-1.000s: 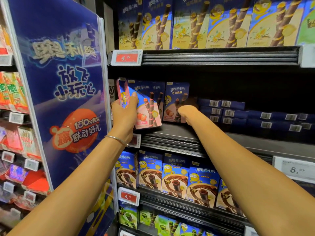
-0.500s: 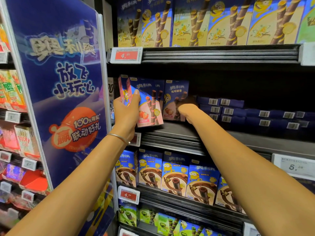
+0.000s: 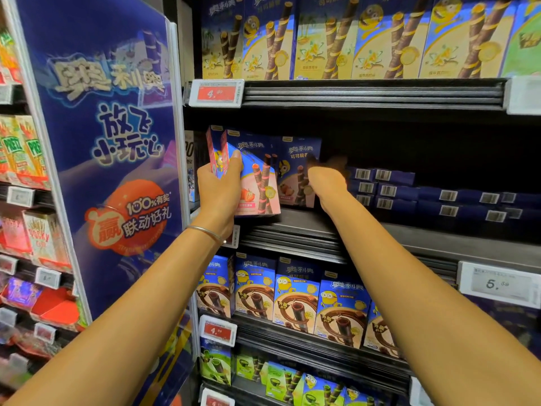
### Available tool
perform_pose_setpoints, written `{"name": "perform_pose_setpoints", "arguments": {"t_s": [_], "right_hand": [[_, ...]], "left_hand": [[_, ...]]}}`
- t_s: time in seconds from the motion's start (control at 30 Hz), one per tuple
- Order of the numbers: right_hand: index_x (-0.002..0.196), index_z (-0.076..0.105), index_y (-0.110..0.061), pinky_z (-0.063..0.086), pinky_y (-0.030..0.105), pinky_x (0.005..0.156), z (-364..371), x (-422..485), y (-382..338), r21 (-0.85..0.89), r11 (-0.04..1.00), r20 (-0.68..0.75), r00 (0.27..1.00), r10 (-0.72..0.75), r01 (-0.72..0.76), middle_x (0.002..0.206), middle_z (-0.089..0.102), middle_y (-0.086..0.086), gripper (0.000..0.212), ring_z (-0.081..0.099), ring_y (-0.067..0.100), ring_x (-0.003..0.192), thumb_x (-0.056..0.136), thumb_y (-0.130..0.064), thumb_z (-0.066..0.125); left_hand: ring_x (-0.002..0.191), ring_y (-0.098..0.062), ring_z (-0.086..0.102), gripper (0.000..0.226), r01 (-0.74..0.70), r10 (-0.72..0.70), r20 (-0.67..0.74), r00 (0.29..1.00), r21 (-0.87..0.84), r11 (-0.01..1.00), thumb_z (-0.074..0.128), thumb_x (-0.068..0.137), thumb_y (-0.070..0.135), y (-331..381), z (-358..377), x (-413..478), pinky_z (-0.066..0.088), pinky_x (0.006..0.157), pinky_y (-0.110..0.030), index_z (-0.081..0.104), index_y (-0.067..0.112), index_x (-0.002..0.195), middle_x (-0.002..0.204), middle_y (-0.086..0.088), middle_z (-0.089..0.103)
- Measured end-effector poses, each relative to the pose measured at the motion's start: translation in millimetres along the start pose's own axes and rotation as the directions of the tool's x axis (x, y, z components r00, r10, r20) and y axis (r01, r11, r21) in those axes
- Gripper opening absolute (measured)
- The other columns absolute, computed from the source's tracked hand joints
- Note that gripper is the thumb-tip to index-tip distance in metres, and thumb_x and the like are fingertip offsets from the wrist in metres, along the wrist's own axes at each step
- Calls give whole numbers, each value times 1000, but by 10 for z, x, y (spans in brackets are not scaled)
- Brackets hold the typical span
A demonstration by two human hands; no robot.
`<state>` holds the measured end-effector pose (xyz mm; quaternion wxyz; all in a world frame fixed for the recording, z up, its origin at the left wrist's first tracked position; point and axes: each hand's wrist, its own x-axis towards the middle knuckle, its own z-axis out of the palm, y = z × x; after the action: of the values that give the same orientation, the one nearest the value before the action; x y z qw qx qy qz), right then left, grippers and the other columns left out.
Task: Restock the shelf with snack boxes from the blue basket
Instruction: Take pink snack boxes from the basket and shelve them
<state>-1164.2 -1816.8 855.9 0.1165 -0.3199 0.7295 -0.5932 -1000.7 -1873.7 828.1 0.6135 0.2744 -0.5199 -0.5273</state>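
Observation:
My left hand [image 3: 220, 192] grips a blue and pink strawberry snack box [image 3: 257, 183], with a second box behind it, tilted at the left end of the middle shelf [image 3: 424, 241]. To its right another strawberry box [image 3: 295, 159] stands upright on the shelf. My right hand [image 3: 326, 183] reaches in beside that standing box, fingers curled towards it and blurred; whether they hold it is unclear. The blue basket is out of view.
Flat dark blue boxes [image 3: 409, 191] lie stacked deep on the shelf at the right. A blue advert panel [image 3: 108, 142] juts out on the left. Vanilla boxes [image 3: 351, 36] fill the shelf above, chocolate boxes [image 3: 295, 294] the one below. A price tag [image 3: 216, 93] hangs overhead.
My left hand has held the boxes nearly still. My right hand's fingers have shifted at the standing box and are blurred now.

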Motion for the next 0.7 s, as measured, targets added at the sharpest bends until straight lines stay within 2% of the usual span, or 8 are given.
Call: {"name": "perform_pose_setpoints", "arguments": {"t_s": [0.1,0.2,0.3,0.4,0.43,0.53,0.6,0.7], "right_hand": [[108,65,-12,50,46,95,-8,-133,-29,-100,988,-224,965,-139,119,113,67,11,47,62,33,105,88,-51,47],[119,60,-11,54,45,88,-21,-304,-85,73,980,-36,983,-181,184,117,67,7,56,64,26,104,85,-56,56],[122,53,-10,58,38,76,-83,-445,-80,69,989,248,958,-147,134,116,70,5,53,71,20,97,88,-49,67],[101,61,-12,63,39,74,-151,-521,-47,42,984,271,946,-180,175,103,76,8,28,76,18,85,93,-38,68],[96,61,-13,63,35,66,-185,-541,-43,50,983,275,944,-181,174,98,76,8,24,76,15,78,94,-35,68],[108,60,-8,51,21,43,-278,-571,-29,125,983,300,939,-165,133,93,75,7,26,71,6,59,96,-31,67],[118,58,-5,51,22,45,-358,-567,-24,144,983,280,948,-154,118,99,75,9,34,72,8,62,96,-30,67],[116,58,-7,55,25,50,-540,-512,-4,142,981,226,961,-161,131,103,74,12,30,74,13,67,96,-26,68]], "left_hand": [[83,-20,74,27,-64,64,36,997,23,998,59,107,32,-16,67,-11,59,65,-24,65,6,103,103,-15,74],[72,-11,71,28,-74,75,39,996,-22,997,60,107,34,-25,144,-24,55,55,-18,66,7,99,94,-10,73],[77,-15,70,37,-29,31,36,999,-54,998,63,105,38,-2,192,-51,55,58,-21,63,2,108,100,-15,71],[63,-7,66,41,-26,28,45,999,-52,998,64,102,46,-17,232,-78,51,51,-17,55,6,101,88,-9,66],[63,-8,68,46,-20,22,54,998,-34,999,61,102,52,-7,238,-80,52,50,-17,56,6,102,88,-10,67],[76,-18,71,56,18,-22,94,995,39,999,42,105,63,13,227,-41,54,53,-19,63,10,109,96,-15,71],[82,-21,67,44,-13,9,101,995,45,999,44,109,52,-43,205,4,55,60,-24,60,11,108,95,-15,67],[67,-9,57,25,-74,72,43,996,56,996,57,109,34,-152,154,60,51,60,-25,55,9,107,83,-1,60]]}}
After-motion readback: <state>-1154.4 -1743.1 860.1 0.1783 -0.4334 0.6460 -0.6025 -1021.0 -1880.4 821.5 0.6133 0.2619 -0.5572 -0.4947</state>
